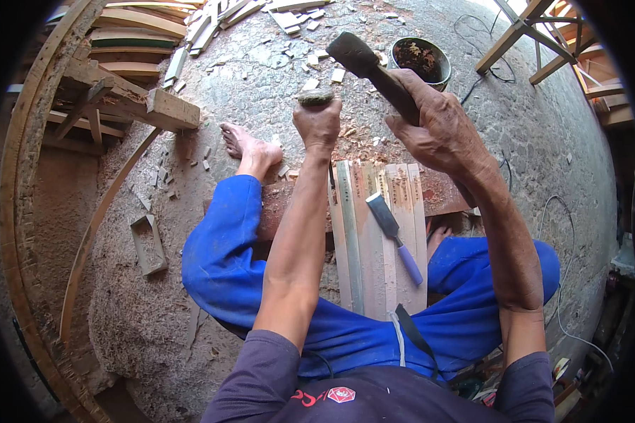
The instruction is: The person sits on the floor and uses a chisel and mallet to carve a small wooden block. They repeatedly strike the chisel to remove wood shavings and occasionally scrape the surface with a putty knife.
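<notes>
Holding a dark wooden mallet [355,55] aloft, clamping the right grip [441,130] around the handle and angling the head forward and to the left. Clenching the left grip [317,125] in a fist on an upright tool handle [315,96], showing the blunt, worn top above the fingers, and stretching that forearm forward just inside the left knee, leaving unclear where the tool's lower end rests. Sitting low in blue trousers [222,254], spreading both knees around pale wooden strips [367,261] laid side by side over a reddish worktop [441,187], and having a purple-handled chisel [389,225] lying on top, out of either grip. Wearing a dark shirt [402,395] bearing red lettering [307,398] beside a red-and-white emblem [341,394], and facing rows of dark marks near the strips' far ends, too small to read. Facing also, beyond the mallet's handle, a round bucket [444,72] containing reddish-brown shavings [416,56], and, on the rough floor [536,141] to the left, an open rectangular wooden box [155,268], too dim inside for telling any contents. Planting a bare left foot [250,149] near scattered wood offcuts [310,84].
</notes>
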`<state>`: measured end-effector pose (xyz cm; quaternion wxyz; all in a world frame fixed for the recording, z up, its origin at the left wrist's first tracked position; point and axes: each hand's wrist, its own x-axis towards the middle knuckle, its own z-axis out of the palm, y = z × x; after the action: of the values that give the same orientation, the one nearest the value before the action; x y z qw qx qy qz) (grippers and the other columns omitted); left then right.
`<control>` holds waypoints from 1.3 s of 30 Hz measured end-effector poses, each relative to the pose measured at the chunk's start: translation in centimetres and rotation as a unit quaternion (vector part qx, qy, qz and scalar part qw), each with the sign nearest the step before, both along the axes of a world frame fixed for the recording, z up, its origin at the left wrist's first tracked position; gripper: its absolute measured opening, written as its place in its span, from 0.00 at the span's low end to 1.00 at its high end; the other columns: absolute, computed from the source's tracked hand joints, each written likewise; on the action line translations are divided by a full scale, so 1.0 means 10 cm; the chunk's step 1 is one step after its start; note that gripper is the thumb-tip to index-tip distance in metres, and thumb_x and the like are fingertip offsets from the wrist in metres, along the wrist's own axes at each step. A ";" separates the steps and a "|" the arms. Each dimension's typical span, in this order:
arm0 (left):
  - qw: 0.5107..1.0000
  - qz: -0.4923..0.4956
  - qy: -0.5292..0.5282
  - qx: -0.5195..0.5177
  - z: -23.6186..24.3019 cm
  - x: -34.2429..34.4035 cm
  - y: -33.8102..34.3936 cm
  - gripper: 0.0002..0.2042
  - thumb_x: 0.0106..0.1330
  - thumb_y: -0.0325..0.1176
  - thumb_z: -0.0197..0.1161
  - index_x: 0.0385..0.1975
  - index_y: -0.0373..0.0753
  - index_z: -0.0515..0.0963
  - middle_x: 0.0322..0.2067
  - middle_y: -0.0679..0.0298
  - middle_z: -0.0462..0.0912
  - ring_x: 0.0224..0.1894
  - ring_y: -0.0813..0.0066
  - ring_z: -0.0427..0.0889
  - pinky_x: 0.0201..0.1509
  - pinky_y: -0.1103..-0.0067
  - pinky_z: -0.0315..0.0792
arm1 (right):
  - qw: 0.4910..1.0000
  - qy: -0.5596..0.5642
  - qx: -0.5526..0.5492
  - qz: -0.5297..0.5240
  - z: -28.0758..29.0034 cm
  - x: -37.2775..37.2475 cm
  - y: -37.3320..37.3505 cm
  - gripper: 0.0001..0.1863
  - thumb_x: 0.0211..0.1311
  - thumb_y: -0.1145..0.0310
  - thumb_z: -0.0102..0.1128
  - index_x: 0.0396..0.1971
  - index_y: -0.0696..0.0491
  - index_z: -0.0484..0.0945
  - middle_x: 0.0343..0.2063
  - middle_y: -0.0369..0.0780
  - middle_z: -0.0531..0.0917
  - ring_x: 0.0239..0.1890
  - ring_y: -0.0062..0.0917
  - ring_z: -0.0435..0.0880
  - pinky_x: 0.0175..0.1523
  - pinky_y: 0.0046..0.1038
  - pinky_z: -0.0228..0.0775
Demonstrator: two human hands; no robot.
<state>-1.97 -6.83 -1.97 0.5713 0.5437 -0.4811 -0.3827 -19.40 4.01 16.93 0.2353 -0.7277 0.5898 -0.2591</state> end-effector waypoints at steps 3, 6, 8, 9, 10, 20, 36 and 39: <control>0.966 0.033 -0.180 -0.184 0.09 0.01 0.63 0.07 0.56 0.30 0.71 0.30 0.34 0.82 0.26 0.62 0.87 0.28 0.71 0.87 0.39 0.72 0.79 | 0.990 0.029 -0.125 0.058 -0.14 -0.02 0.03 0.27 0.63 0.72 0.63 0.63 0.49 0.70 0.36 0.47 0.87 0.35 0.41 0.89 0.44 0.40 0.81; 0.983 -0.009 -0.091 -0.161 0.23 -0.07 0.60 0.07 0.57 0.30 0.71 0.29 0.34 0.82 0.24 0.63 0.87 0.28 0.74 0.86 0.38 0.74 0.78 | 0.981 0.091 -0.147 0.088 -0.16 0.07 0.01 0.27 0.63 0.73 0.64 0.63 0.48 0.70 0.36 0.47 0.87 0.36 0.42 0.89 0.43 0.40 0.81; 0.995 -0.073 0.068 0.016 0.18 0.06 0.11 0.06 0.55 0.28 0.71 0.29 0.34 0.84 0.25 0.64 0.87 0.28 0.76 0.84 0.37 0.74 0.76 | 0.976 0.141 -0.133 0.102 -0.05 0.23 -0.14 0.27 0.64 0.72 0.64 0.63 0.49 0.71 0.37 0.48 0.87 0.36 0.41 0.89 0.42 0.40 0.82; 0.995 -0.059 0.057 0.059 0.06 0.16 -0.15 0.06 0.54 0.28 0.70 0.29 0.34 0.84 0.25 0.65 0.87 0.28 0.77 0.83 0.36 0.75 0.76 | 0.972 0.126 -0.165 0.109 -0.01 0.32 -0.23 0.27 0.65 0.71 0.63 0.64 0.49 0.70 0.35 0.48 0.87 0.34 0.39 0.89 0.41 0.39 0.82; 0.992 -0.048 0.049 0.104 -0.10 0.23 -0.31 0.06 0.53 0.27 0.70 0.29 0.34 0.84 0.26 0.65 0.88 0.28 0.78 0.82 0.36 0.75 0.75 | 0.974 0.112 -0.170 0.102 0.02 0.37 -0.32 0.27 0.65 0.71 0.63 0.64 0.49 0.70 0.34 0.48 0.87 0.34 0.39 0.89 0.41 0.39 0.82; 0.996 -0.007 -0.069 -0.048 0.04 -0.03 0.27 0.08 0.54 0.30 0.70 0.33 0.36 0.86 0.30 0.55 0.89 0.35 0.64 0.90 0.44 0.71 0.79 | 0.951 0.237 0.092 0.178 -0.09 0.16 -0.63 0.24 0.55 0.76 0.56 0.55 0.53 0.71 0.32 0.50 0.84 0.35 0.44 0.87 0.42 0.44 0.79; 0.996 -0.019 -0.069 0.061 -0.01 -0.02 0.04 0.05 0.52 0.27 0.66 0.27 0.34 0.85 0.24 0.58 0.88 0.29 0.73 0.87 0.36 0.74 0.77 | 0.968 0.171 0.073 0.167 -0.28 -0.07 -0.83 0.19 0.50 0.71 0.58 0.46 0.53 0.77 0.32 0.48 0.82 0.37 0.38 0.85 0.43 0.41 0.74; 0.991 -0.009 -0.032 0.128 -0.25 0.04 -0.31 0.06 0.51 0.29 0.67 0.26 0.35 0.85 0.25 0.61 0.88 0.27 0.73 0.85 0.36 0.73 0.77 | 0.985 0.107 -0.048 0.129 -0.25 0.08 -1.01 0.25 0.53 0.69 0.58 0.54 0.55 0.76 0.31 0.49 0.83 0.33 0.36 0.85 0.39 0.37 0.78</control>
<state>-1.57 -9.94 -4.48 0.4781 0.6202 -0.4505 -0.4288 -18.63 -6.08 14.41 0.1669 -0.8316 0.4999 -0.1754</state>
